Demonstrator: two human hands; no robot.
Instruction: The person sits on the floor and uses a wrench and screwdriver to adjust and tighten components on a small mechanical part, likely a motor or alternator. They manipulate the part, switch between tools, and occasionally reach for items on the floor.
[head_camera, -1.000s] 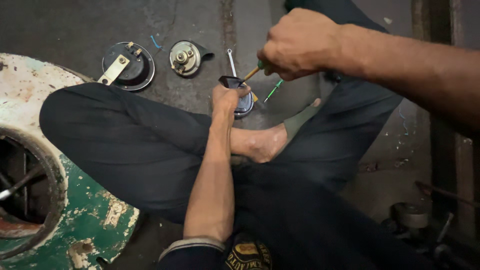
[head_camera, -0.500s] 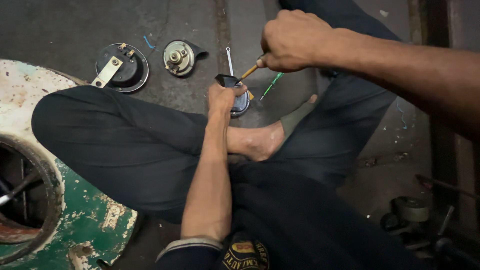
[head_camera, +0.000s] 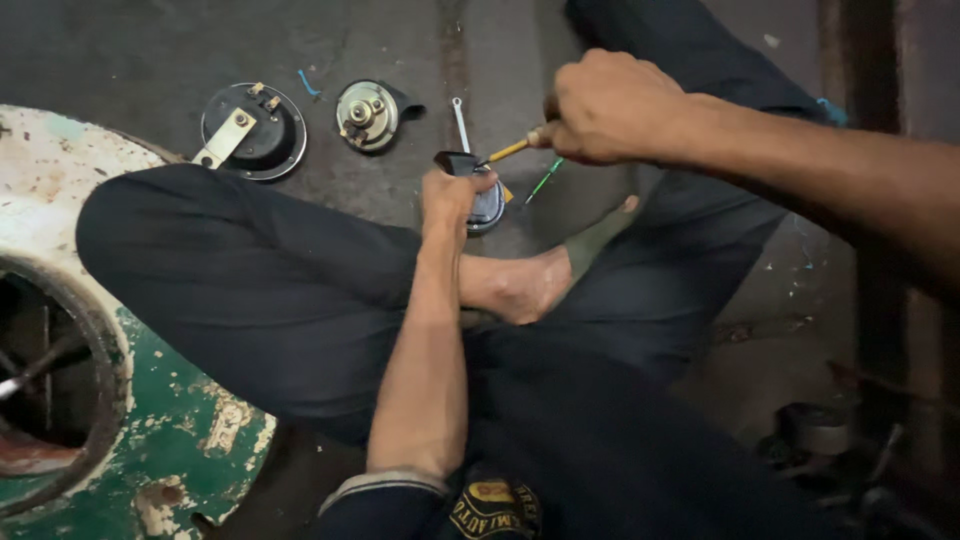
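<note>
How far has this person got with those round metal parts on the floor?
Already set aside: a black round horn body and a silver disc part lie apart on the floor, next to a small spanner. In hand: the left hand steadies a third round part while the right hand works a yellow-handled screwdriver into it. Left: that part is not yet finished, and nothing is put back together.
</note>
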